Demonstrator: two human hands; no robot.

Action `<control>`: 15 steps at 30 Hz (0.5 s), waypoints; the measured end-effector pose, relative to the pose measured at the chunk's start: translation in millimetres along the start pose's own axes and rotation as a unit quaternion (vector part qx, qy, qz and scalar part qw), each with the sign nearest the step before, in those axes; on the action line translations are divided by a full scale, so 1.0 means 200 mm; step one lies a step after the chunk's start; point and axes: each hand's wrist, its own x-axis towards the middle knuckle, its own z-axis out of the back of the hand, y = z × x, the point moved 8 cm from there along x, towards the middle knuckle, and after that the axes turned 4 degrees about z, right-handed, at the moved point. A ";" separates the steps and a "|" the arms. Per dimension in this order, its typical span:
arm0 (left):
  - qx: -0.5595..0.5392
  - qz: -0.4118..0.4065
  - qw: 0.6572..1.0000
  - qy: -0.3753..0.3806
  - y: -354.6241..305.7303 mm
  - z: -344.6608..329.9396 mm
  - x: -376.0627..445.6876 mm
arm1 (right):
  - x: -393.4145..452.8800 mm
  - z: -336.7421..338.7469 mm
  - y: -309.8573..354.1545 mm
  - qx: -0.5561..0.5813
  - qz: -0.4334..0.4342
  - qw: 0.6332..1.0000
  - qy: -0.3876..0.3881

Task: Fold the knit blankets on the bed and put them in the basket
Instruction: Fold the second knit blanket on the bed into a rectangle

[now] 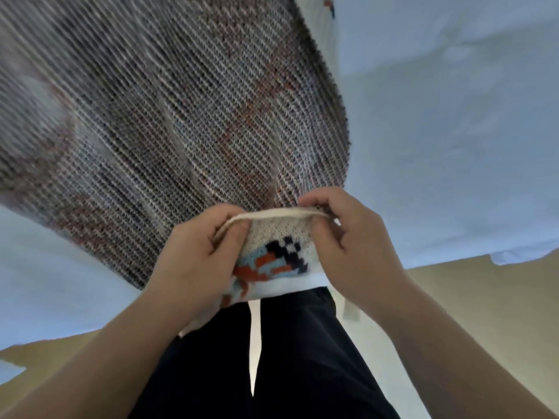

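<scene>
while the left hand (193, 261) and right hand (348, 243) pinch the knit blanket (169, 116) by its cream edge, the rest trailing over the bed (453, 146), uneven pulling could skew the fold.

A pale blue bed sheet (453, 131) spreads above tan flooring (484, 313).

Two bare forearms reached forward from the lower corners and met near the centre, in front of the person's waist. The left hand (193, 261) was curled, thumb on top and fingers tucked beneath, pinching an edge. The right hand (354, 249) sat just beside it at the same height, fingers bent inward and thumb pressed down, pinching the same edge.
</scene>
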 end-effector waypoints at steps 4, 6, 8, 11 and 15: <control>0.101 -0.081 0.990 -0.060 -0.24 0.21 0.16 | 0.23 0.09 0.13 -0.123 0.063 0.990 -0.010; 0.151 -0.118 0.978 -0.088 -0.35 0.30 0.26 | 0.35 0.15 0.20 -0.120 0.084 0.989 -0.018; 0.200 -0.141 0.964 -0.103 -0.44 0.38 0.39 | 0.46 0.19 0.25 -0.105 0.088 0.990 -0.022; 0.259 -0.158 0.945 -0.118 -0.52 0.47 0.59 | 0.65 0.24 0.29 -0.093 0.082 0.991 -0.043; 0.302 -0.172 0.927 -0.144 -0.57 0.58 0.80 | 0.88 0.26 0.36 -0.080 0.064 0.991 -0.088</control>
